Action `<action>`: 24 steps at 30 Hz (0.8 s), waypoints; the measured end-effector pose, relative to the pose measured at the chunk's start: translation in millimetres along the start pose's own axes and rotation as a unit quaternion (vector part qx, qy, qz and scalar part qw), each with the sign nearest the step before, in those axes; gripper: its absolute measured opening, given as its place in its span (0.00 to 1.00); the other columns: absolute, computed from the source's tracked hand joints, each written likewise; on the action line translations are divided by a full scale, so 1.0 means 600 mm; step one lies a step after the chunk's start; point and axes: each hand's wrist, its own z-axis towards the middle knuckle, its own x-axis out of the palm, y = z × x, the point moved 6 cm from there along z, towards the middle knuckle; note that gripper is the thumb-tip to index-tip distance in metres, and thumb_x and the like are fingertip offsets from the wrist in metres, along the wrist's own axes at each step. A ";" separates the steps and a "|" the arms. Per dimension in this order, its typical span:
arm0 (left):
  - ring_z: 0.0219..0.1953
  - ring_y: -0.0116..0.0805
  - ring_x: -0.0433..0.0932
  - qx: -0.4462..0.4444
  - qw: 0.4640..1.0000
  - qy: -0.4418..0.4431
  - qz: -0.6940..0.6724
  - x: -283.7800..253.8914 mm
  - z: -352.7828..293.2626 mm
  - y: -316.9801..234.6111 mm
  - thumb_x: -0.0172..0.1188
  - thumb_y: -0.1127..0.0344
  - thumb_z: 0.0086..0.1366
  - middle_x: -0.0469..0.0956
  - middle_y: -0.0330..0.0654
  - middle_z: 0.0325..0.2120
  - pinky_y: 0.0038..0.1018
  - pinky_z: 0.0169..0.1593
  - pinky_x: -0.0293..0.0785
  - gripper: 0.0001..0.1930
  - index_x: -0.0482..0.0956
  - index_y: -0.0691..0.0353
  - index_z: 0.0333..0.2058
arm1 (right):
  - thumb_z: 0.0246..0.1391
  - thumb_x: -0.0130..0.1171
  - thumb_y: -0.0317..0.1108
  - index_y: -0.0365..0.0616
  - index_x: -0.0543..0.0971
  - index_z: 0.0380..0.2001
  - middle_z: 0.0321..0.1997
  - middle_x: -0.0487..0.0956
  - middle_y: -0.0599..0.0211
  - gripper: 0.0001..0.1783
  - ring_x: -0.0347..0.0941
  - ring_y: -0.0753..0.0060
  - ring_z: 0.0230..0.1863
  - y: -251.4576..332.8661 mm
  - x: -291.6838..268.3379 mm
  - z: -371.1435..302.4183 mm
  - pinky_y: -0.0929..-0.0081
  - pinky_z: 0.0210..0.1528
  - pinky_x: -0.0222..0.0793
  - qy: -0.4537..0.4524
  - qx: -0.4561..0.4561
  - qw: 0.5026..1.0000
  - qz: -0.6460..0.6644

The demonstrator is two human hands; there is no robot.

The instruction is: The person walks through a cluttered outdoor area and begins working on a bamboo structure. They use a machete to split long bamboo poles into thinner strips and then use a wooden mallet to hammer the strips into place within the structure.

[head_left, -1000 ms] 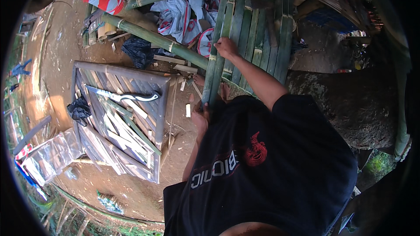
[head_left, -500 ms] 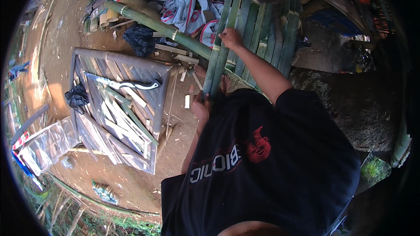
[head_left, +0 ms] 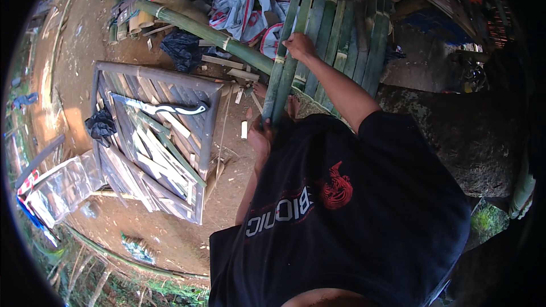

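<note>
Two long green bamboo slats point(head_left: 282, 79) run side by side from close to my body up toward the bamboo slat bench. My left hand point(head_left: 260, 138) is closed round their near end, low beside my shirt. Farther up, my right hand point(head_left: 298, 46) is closed at the slats' left edge, its fingers curled against the bamboo. Whether it pinches something small there is hidden. Beyond and right of that hand lie the bench's other green slats point(head_left: 343, 51), and on them rests a dark hammer-shaped tool point(head_left: 360, 25).
Left of me, a wooden-framed slatted panel point(head_left: 153, 73) carries cut bamboo strips and a handsaw point(head_left: 165, 108) with a white-and-black handle. A thick bamboo pole point(head_left: 210, 37) crosses ahead, near white sacks point(head_left: 230, 3) and a black plastic bag point(head_left: 181, 50). A large stone-like block point(head_left: 449, 136) stands at right.
Both hands keep their places on the slats, with my right hand shifting very slightly left and toward me. The view has moved a little; the other things stay where they were.
</note>
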 end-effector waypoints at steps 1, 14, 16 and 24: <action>0.30 0.41 0.81 -0.009 1.000 0.004 -0.005 -0.010 -0.008 -0.016 0.63 0.66 0.58 0.81 0.54 0.29 0.32 0.35 0.75 0.16 0.79 0.70 0.44 | 0.50 0.62 0.45 0.40 0.81 0.27 0.22 0.79 0.55 0.17 0.78 0.54 0.30 0.000 0.007 -0.002 0.58 0.36 0.71 0.010 0.004 1.000 -0.003; 0.32 0.37 0.80 -0.064 0.988 0.042 -0.132 0.008 -0.011 0.012 0.60 0.64 0.62 0.81 0.52 0.31 0.30 0.37 0.75 0.18 0.77 0.70 0.46 | 0.50 0.61 0.44 0.41 0.81 0.25 0.25 0.79 0.54 0.16 0.78 0.51 0.33 0.007 0.002 -0.011 0.56 0.39 0.71 0.027 0.014 1.000 0.006; 0.32 0.35 0.79 -0.094 0.988 0.062 -0.109 -0.026 -0.017 -0.015 0.59 0.63 0.63 0.81 0.50 0.31 0.29 0.37 0.74 0.18 0.77 0.71 0.47 | 0.50 0.61 0.45 0.41 0.80 0.23 0.17 0.78 0.59 0.17 0.78 0.58 0.25 0.003 0.004 -0.010 0.59 0.34 0.71 0.021 0.014 1.000 -0.014; 0.32 0.29 0.74 -0.159 0.956 0.246 -0.029 -0.062 -0.170 0.321 0.53 0.61 0.64 0.78 0.40 0.27 0.26 0.37 0.71 0.13 0.80 0.65 0.37 | 0.56 0.59 0.41 0.39 0.76 0.27 0.15 0.73 0.67 0.14 0.72 0.73 0.13 -0.035 -0.007 0.002 0.72 0.13 0.66 0.038 0.050 0.978 0.201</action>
